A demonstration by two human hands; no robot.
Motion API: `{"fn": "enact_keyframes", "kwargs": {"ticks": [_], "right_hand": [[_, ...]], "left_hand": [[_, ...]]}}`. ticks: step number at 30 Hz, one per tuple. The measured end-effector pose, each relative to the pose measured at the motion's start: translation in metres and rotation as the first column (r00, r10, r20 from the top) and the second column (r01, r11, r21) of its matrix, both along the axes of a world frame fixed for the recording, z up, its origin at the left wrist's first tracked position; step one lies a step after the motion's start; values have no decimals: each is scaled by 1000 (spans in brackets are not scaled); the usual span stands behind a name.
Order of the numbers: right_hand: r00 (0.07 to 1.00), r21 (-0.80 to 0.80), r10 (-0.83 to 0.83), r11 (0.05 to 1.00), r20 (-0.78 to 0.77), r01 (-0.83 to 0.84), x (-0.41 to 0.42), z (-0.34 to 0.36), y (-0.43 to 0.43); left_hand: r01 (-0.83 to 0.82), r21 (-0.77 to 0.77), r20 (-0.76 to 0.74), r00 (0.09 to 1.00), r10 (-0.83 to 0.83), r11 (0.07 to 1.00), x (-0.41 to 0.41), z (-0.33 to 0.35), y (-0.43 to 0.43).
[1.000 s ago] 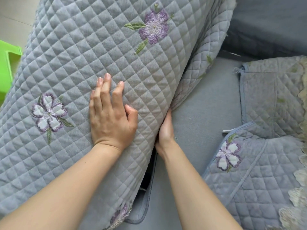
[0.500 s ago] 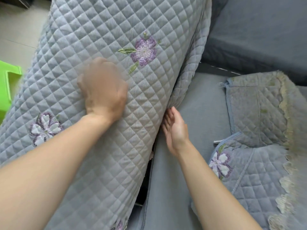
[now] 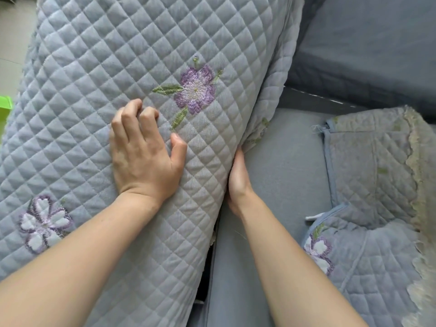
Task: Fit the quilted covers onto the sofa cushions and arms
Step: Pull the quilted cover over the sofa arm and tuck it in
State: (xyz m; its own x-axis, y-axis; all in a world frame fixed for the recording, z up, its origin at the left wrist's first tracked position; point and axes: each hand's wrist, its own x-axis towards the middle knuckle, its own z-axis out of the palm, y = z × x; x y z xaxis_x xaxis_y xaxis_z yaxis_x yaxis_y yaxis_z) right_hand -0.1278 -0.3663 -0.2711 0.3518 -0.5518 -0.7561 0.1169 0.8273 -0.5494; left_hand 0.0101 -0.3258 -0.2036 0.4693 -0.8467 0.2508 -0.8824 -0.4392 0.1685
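My left hand [image 3: 146, 152] is clawing into the quilted cover [image 3: 99, 74] draped over the sofa arm, fingers bent and bunching cloth, thumb splayed; my right hand [image 3: 238, 178], fingers straight, is lying flat in the gap between that cover and the bare seat cushion [image 3: 283, 161]. I am judging the cover soft, light and limp, dragging on upholstery: best pinched near its lower edge, tucking in short stretches.

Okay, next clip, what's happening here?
A person is fitting a flower-embroidered quilted cover over what looks like the sofa arm. The left hand lies on top, fingers bent and digging into the quilting; the right hand is pushed flat into the gap between the cover and the seat cushion, fingertips hidden. A second quilted cover lies loose on the seat.
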Motion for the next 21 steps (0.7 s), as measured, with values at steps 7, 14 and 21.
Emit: {"fn": "enact_keyframes", "kwargs": {"ticks": [7,14,21], "right_hand": [[976,46,45,998,-211,-36,-7,21,-17],[987,-95,-136,985,86,144,-13,27,-33],[989,-67,-133,988,59,137,0,1,-35]], "left_hand": [[-30,13,-59,998,31,999,0,7,0],[-15,11,-35,999,15,1000,-1,5,-1],[-3,58,-17,1000,4,998,-4,4,0]]}}
